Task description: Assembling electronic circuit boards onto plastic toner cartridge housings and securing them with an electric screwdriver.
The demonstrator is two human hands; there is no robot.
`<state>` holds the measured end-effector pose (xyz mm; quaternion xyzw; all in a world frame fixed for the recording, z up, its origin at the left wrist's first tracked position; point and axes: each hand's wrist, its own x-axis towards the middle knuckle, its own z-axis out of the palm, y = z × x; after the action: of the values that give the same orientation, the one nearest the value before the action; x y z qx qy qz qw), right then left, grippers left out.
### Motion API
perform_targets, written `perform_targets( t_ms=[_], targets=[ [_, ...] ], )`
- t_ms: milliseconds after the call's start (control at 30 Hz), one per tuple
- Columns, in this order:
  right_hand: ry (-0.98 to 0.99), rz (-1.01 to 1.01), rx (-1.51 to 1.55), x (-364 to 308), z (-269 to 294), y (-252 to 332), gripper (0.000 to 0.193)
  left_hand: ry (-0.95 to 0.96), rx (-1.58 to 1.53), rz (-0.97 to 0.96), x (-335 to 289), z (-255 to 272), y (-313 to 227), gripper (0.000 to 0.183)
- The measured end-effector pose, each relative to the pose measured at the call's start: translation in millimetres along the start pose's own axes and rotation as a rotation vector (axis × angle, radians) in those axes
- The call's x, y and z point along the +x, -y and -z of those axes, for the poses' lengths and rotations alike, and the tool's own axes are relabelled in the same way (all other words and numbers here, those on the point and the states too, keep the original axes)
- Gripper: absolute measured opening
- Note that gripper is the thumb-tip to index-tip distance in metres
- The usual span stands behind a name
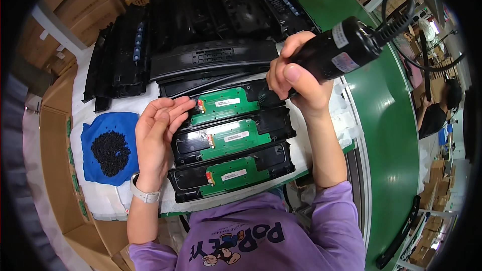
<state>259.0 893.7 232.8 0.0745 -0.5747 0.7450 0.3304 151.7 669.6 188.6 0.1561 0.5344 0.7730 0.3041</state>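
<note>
Brn boxes (88, 1) upper L, pale post (61, 32) nr, co-worker (435, 119) in blk far R.

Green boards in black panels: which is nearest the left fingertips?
The top board, farthest from the shirt: the left fingertips are at its left end. Middle and bottom boards lie lower.

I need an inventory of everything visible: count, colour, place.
Electric screwdriver: one, black, upper right
Coiled cable: one, black, from screwdriver
Plastic panels: three, black, centre
Circuit boards: three, green, on panels
Plastic housings: several, black, far side
Cloth: one, blue, left
Screw-like pieces: many, black, on cloth
Table cover: one, white, under panels
Cardboard boxes: several, brown, around edges
Long surface: one, green, right
Co-worker: one, black top, far right
Wristwatch: one, white band, left wrist
Shirt: one, purple, bottom
Left hand: one, bare, by rearmost panel
Right hand: one, bare, around screwdriver
</note>
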Motion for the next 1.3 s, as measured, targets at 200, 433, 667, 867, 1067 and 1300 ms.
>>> perform_targets(
  t_ms=[200,433,667,867,1067,1300],
  targets=[
    [0.007,-0.014,-0.083,-0.8,-2.9,-3.5,0.021,-0.064,0.009,-0.016,1.7,4.6,-1.2,0.015],
    [0.042,-0.059,-0.22,-1.6,-2.6,-4.5,0.025,-0.012,0.163,0.032,4.3,13.0,-2.1,0.02],
    [0.06,-0.034,-0.293,-4.0,-7.9,-8.7,0.022,-0.016,0.043,0.148,5.3,15.8,4.8,0.007],
    [0.044,0.022,-0.339,-7.0,-14.8,-6.2,0.021,-0.005,0.064,0.161,3.1,13.7,1.0,0.008],
    [0.118,0.137,0.272,-3.8,-14.6,1.4,0.021,0.111,-0.089,0.152,-2.7,2.1,2.6,0.012],
    [0.033,0.154,0.474,-9.7,-33.9,8.4,0.026,0.296,-0.107,0.358,-13.3,-7.2,9.4,0.015]
  ],
)
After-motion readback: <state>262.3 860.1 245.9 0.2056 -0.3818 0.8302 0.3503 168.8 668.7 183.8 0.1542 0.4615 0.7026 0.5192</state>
